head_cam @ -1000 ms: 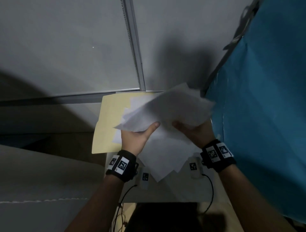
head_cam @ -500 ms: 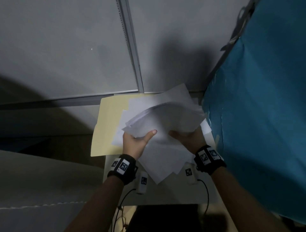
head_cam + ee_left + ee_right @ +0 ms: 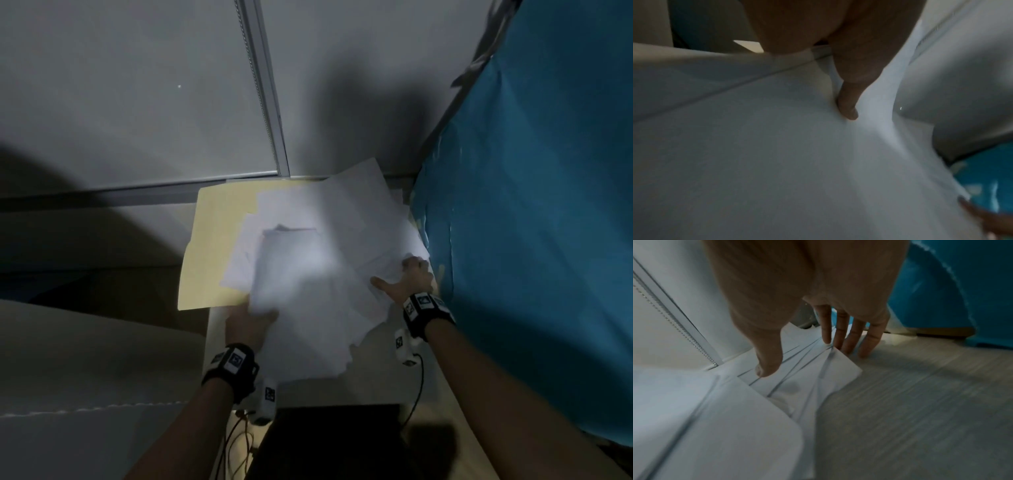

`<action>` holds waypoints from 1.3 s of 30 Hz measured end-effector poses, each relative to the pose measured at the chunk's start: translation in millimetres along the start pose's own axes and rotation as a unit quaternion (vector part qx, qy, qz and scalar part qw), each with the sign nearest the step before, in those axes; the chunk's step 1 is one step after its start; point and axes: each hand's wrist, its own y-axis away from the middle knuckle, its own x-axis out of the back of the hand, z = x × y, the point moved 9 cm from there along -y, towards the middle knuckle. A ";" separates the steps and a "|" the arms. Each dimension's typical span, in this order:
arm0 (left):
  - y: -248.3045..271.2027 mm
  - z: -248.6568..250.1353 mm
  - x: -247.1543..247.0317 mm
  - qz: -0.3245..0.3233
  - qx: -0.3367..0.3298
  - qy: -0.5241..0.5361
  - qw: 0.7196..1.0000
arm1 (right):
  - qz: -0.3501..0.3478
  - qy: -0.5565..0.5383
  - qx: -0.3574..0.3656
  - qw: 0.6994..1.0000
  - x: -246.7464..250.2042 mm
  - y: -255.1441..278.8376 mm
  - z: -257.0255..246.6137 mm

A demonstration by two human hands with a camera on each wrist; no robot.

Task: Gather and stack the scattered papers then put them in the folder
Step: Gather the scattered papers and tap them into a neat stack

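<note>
A blurred bundle of white papers lies over a yellow folder on a small pale table. My left hand grips the bundle's near left corner. In the left wrist view its thumb presses on top of the papers, and its fingers are hidden beneath. My right hand rests at the right edge of the loose sheets. Its straight fingers touch the fanned sheet edges and the tabletop, and the thumb hovers above the sheets.
A blue cloth hangs close along the table's right side. A grey wall with a metal frame strip stands behind. A dark object sits at the table's near edge. Lower surfaces lie to the left.
Both hands held the bundle lifted before. The right hand has let go and moved right to the loose sheets by the blue cloth. The left hand has brought the bundle down and nearer.
</note>
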 end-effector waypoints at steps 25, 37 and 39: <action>-2.7 -26.0 -31.6 -0.038 0.015 -0.055 0.998 | 0.191 -0.559 0.002 0.807 57.1 14.9 -9.9; 5.4 -27.3 -32.2 -0.048 0.002 -0.024 0.999 | 0.086 -0.167 -0.047 0.981 56.4 2.0 -27.9; 6.5 -26.4 -32.9 -0.051 0.000 -0.024 0.998 | 0.156 -0.090 -0.005 0.984 90.7 17.6 -46.2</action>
